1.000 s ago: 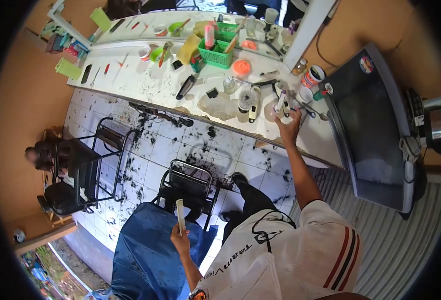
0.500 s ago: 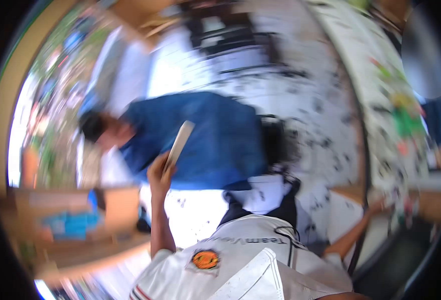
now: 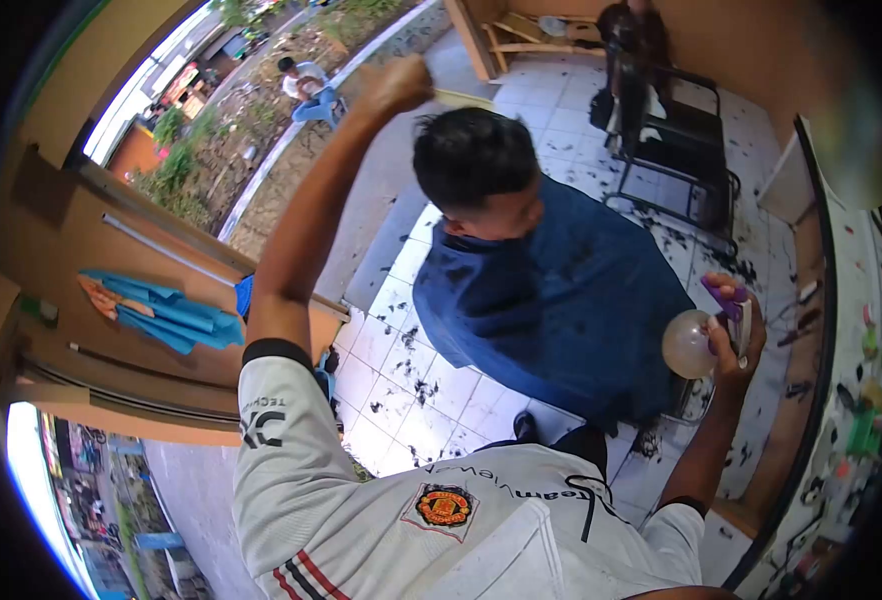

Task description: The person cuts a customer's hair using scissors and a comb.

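My left hand (image 3: 398, 85) is raised at the upper left, fingers closed around a thin pale comb (image 3: 464, 100). The comb reaches to the top of a seated person's dark hair (image 3: 471, 155). A blue barber cape (image 3: 561, 300) covers this person from the neck down. On the right, my right hand (image 3: 751, 335) grips a spray bottle with a round translucent body (image 3: 689, 345) and a purple trigger (image 3: 726, 295). The bottle is beside the lower edge of the cape, and my fingers are at its trigger head.
Cut hair lies over the white tiled floor (image 3: 476, 410). A black chair (image 3: 676, 140) stands at the back, near a wooden bench (image 3: 546, 35). A cluttered counter (image 3: 831, 480) runs along the right. Blue cloth (image 3: 171, 310) hangs at left; another person (image 3: 306, 85) sits outside.
The view has turned and sharpened. My left hand has gone up with the comb to the person's head. My right hand has come from the counter side and now holds the spray bottle.
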Motion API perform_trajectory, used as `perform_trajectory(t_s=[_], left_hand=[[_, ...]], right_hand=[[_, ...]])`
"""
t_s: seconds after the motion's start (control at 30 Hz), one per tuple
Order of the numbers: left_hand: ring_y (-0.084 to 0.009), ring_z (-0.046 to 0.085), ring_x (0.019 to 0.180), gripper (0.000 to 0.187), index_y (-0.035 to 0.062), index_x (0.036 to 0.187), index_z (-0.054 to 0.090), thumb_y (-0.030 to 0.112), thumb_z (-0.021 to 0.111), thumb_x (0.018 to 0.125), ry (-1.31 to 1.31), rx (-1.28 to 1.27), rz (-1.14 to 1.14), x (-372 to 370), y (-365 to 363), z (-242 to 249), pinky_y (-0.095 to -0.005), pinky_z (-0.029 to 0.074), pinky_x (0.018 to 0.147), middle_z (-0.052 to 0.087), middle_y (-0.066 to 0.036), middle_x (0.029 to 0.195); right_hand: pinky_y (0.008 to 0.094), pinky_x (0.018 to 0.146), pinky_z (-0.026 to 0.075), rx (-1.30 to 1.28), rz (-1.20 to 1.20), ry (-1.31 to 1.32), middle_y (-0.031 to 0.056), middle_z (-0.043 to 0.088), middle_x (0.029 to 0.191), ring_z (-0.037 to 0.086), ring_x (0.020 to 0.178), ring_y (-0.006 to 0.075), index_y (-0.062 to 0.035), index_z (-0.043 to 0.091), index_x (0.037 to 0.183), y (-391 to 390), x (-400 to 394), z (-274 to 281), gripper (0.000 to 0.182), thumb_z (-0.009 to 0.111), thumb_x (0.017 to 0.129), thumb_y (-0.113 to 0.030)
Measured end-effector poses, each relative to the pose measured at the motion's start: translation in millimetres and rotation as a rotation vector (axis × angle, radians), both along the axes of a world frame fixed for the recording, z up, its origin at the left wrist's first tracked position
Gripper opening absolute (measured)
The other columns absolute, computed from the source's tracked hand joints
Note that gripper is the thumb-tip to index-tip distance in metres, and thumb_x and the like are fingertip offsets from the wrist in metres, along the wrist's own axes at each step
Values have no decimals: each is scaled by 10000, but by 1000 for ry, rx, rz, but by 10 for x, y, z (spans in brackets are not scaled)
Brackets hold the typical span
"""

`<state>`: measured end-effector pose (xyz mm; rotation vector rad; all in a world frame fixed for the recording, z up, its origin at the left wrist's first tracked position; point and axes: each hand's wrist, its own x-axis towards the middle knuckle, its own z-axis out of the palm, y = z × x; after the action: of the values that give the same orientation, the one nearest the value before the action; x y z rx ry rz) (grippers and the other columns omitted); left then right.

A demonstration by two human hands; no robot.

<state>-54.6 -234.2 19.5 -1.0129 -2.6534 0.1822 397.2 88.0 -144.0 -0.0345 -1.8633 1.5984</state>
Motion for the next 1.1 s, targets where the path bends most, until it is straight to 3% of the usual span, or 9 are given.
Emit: perform_trajectory(t_s=[0.1, 0.23, 0.33, 0.47, 0.67, 0.77, 0.9, 0.97, 1.1], left_hand=[[-301, 686, 733, 163, 78, 833, 760, 237, 726, 820, -83, -30, -288, 286, 164, 48, -428, 519, 652, 706, -141, 770], [-203, 682, 888, 157, 150, 913, 784, 262, 764, 804, -149, -52, -171, 1263, 49, 214, -486, 361, 900, 728, -20, 955], [-154, 623, 900, 88, 204, 917, 778, 239, 721, 861, -103, -197, -481, 1353, -289, 220, -315, 322, 902, 703, 23, 936], [-239, 658, 826, 244, 98, 995, 769, 258, 792, 812, -30, 342, -366, 667, -381, 48, -378, 474, 754, 711, -63, 944], [-250, 659, 718, 282, 98, 1018, 776, 276, 802, 800, -578, 572, -413, 454, -496, -191, -378, 468, 698, 700, -78, 832], [-106, 613, 858, 245, 237, 1024, 780, 277, 810, 784, -120, 146, -597, 924, -737, -235, -424, 294, 845, 681, 22, 876], [-168, 640, 863, 247, 99, 993, 783, 97, 811, 747, -118, 619, -746, 203, -745, -346, -343, 422, 862, 699, -55, 880], [-168, 653, 681, 220, -10, 1026, 751, 80, 767, 826, -409, 829, -693, -350, -473, -572, -263, 495, 617, 693, -147, 854], [-131, 637, 768, 208, 105, 995, 789, 116, 815, 789, -819, 651, -902, -333, -590, -660, -328, 457, 757, 701, -43, 870]], right_hand=[[355, 981, 481, -28, 252, 75, 197, 634, 1227, 615, 1151, 264, -10, 583, 1162, -225, -579, 179, 366, 611, 801, -61], [356, 933, 517, -216, 547, 107, 196, 641, 1177, 637, 1089, 246, 13, 589, 1144, -432, -1138, 340, 350, 673, 843, -144], [351, 926, 520, -237, 704, 80, 168, 656, 1078, 643, 1046, 231, 25, 589, 1126, -378, -1512, 202, 321, 679, 865, -139], [348, 940, 506, -196, 748, -97, 127, 667, 993, 642, 1019, 196, 23, 595, 1082, -409, -1777, 283, 285, 705, 880, -146], [341, 887, 507, -222, 561, 74, 129, 649, 986, 638, 961, 212, 19, 608, 1051, -860, -1855, 528, 280, 730, 862, -147], [354, 890, 502, -94, 431, 138, 109, 617, 937, 629, 940, 221, 18, 603, 1009, -1046, -1825, 381, 267, 727, 860, -165], [352, 897, 491, -28, 278, -51, 116, 614, 954, 626, 981, 228, 7, 591, 993, -1425, -1652, 375, 270, 728, 848, -175], [348, 901, 489, -106, 188, -9, 134, 626, 987, 629, 1004, 237, 5, 587, 1005, -1772, -1688, 471, 278, 729, 842, -169], [344, 918, 483, -93, 32, 53, 183, 646, 1084, 629, 1071, 262, -1, 574, 1042, -2224, -1685, 583, 299, 724, 832, -151]])
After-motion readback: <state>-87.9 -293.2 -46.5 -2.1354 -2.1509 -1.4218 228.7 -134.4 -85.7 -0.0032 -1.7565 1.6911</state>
